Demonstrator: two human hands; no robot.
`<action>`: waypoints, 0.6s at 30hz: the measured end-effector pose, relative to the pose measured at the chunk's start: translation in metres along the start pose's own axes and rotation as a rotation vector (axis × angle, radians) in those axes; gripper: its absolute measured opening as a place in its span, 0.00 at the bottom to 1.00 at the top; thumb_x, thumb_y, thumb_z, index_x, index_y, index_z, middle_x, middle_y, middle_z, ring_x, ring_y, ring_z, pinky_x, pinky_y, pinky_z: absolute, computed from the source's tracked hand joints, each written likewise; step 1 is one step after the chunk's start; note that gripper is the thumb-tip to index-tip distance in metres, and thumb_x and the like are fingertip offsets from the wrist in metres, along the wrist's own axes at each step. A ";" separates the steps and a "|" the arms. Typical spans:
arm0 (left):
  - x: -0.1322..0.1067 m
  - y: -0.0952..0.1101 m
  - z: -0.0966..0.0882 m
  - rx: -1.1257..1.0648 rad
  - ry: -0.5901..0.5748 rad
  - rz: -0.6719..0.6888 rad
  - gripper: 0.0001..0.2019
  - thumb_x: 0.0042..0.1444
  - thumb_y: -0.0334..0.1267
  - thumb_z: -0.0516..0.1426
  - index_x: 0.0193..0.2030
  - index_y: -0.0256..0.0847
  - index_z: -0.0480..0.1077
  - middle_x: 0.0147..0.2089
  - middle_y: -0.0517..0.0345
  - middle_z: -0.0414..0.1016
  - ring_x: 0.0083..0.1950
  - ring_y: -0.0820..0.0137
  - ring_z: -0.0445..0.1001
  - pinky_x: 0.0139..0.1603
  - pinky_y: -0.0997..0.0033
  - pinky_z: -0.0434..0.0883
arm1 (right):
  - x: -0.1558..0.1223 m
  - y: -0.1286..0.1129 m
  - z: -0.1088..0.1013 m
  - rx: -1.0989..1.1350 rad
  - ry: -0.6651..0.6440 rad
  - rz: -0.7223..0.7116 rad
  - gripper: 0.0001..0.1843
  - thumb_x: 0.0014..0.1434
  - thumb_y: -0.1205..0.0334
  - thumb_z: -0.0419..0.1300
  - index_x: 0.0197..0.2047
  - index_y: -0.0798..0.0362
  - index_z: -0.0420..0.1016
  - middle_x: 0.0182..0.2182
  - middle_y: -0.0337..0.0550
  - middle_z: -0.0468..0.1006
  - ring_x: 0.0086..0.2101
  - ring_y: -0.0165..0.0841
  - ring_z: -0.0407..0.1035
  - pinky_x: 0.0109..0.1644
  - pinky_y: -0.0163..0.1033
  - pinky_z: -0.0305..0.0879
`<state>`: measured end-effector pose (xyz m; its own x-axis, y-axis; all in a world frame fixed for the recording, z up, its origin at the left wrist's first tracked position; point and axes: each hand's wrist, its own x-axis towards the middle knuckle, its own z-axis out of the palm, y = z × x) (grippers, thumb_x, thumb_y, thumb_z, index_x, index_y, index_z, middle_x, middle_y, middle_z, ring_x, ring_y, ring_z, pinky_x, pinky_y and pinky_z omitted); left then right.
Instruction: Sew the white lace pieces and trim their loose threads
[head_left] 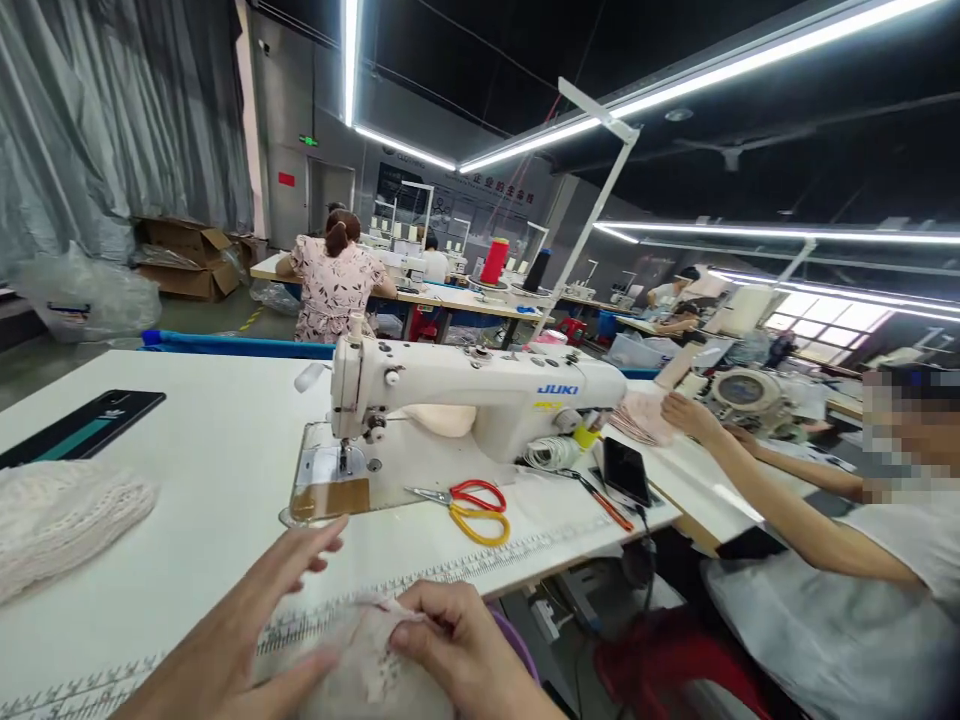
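In my right hand (457, 640) a piece of pale lace fabric (375, 665) is pinched between thumb and fingers, low at the table's front edge. My left hand (262, 620) is open just left of it, fingers stretched out and apart, the thumb close to the fabric; whether it touches I cannot tell. Beyond both hands stands a white sewing machine (480, 385), its needle and presser foot (343, 458) over the metal plate. Scissors (472, 508) with one red and one yellow handle lie right of the plate. A ruler strip (450, 570) runs along the table's front.
A pile of cream lace fabric (67, 515) and a dark flat case (90, 425) lie at the left. A phone (626, 470), orange-handled tool (607, 503) and white cord coil (553, 453) are at the right. A co-worker's arm (795, 510) reaches over the neighbouring table.
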<state>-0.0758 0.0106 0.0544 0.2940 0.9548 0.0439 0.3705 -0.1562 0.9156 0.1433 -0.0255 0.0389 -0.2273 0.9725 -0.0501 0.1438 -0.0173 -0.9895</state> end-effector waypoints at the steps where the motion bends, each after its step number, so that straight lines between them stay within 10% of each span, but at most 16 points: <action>1: -0.002 0.003 0.007 -0.047 -0.060 -0.007 0.33 0.41 0.49 0.66 0.56 0.50 0.69 0.55 0.53 0.71 0.53 0.54 0.66 0.56 0.66 0.64 | -0.009 0.000 -0.003 0.029 -0.029 -0.004 0.21 0.53 0.44 0.63 0.33 0.57 0.79 0.26 0.39 0.72 0.29 0.29 0.63 0.35 0.32 0.60; 7: -0.007 -0.014 0.056 -0.255 -0.732 -0.081 0.24 0.47 0.60 0.60 0.32 0.37 0.69 0.28 0.61 0.63 0.32 0.68 0.60 0.32 0.74 0.59 | -0.056 0.015 -0.016 0.107 -0.004 0.040 0.23 0.50 0.44 0.66 0.33 0.59 0.78 0.23 0.36 0.68 0.25 0.25 0.58 0.31 0.30 0.55; 18: -0.035 -0.038 0.073 -0.213 -0.783 -0.049 0.21 0.51 0.57 0.58 0.25 0.38 0.70 0.27 0.64 0.59 0.29 0.71 0.57 0.29 0.73 0.53 | -0.078 0.046 0.006 0.148 -0.023 0.218 0.27 0.42 0.41 0.69 0.30 0.60 0.75 0.23 0.37 0.70 0.23 0.22 0.58 0.27 0.30 0.52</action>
<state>-0.0360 -0.0356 -0.0106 0.8418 0.4935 -0.2185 0.2467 0.0083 0.9691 0.1618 -0.1034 -0.0037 -0.2283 0.9366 -0.2659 0.0502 -0.2615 -0.9639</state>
